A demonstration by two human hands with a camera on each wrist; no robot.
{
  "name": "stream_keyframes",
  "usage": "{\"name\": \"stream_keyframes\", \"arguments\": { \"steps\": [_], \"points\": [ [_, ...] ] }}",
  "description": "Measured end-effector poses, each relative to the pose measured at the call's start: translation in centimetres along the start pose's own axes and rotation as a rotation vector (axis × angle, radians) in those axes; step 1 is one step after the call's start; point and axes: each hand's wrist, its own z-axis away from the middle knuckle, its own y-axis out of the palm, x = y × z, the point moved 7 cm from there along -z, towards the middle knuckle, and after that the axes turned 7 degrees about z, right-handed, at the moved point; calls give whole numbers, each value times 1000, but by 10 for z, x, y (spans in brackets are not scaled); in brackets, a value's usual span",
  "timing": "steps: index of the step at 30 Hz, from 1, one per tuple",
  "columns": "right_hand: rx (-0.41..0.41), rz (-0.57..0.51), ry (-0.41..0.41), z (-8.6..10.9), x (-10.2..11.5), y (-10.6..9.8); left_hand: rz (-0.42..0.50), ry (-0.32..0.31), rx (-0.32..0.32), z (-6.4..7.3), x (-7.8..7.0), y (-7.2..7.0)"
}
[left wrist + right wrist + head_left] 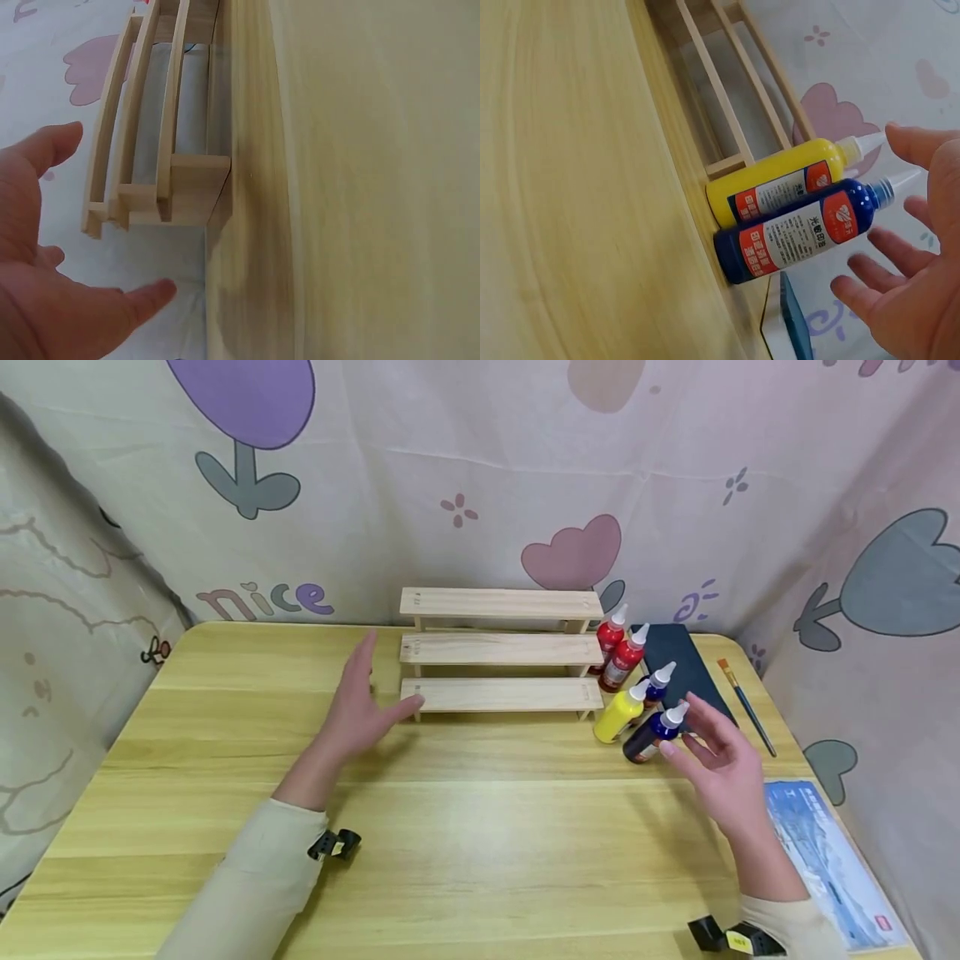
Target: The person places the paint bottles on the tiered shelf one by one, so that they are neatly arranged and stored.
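A three-tier wooden step rack point(501, 649) stands at the back of the table. Beside its left end my left hand point(356, 710) is spread, thumb toward the lowest tier; the left wrist view shows a gap between hand and rack. Right of the rack stand squeeze bottles with white nozzle tips: two red bottles point(622, 662), a yellow bottle point(618, 717), a dark blue bottle point(651, 737) and another blue bottle point(656, 685) partly hidden behind. Around the front blue bottle's nozzle my right hand point(723, 768) is loosely curved, its fingers apart from the bottle in the right wrist view.
Behind the bottles lies a dark flat case point(693, 668), with a paintbrush point(746, 706) to its right. A blue-and-white printed packet point(828, 860) lies along the table's right edge. Patterned cloth point(420, 460) hangs behind the wooden table point(480, 843).
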Motion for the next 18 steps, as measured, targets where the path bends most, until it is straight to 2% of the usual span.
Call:
{"name": "stream_keyframes", "arguments": {
  "steps": [2, 7, 13, 18],
  "points": [
    [-3, -22, -6, -2, -1, 0, 82, -8, 15, -6, 1, 4],
    [20, 26, -8, -6, -3, 3, 263, -30, 58, -17, 3, 14],
    [19, 35, 33, -8, -11, 6, 319, -28, 87, -24, 3, 22],
    [13, -21, 42, -11, -19, 7, 373, -45, 82, -29, 9, 24]
  ]
}}
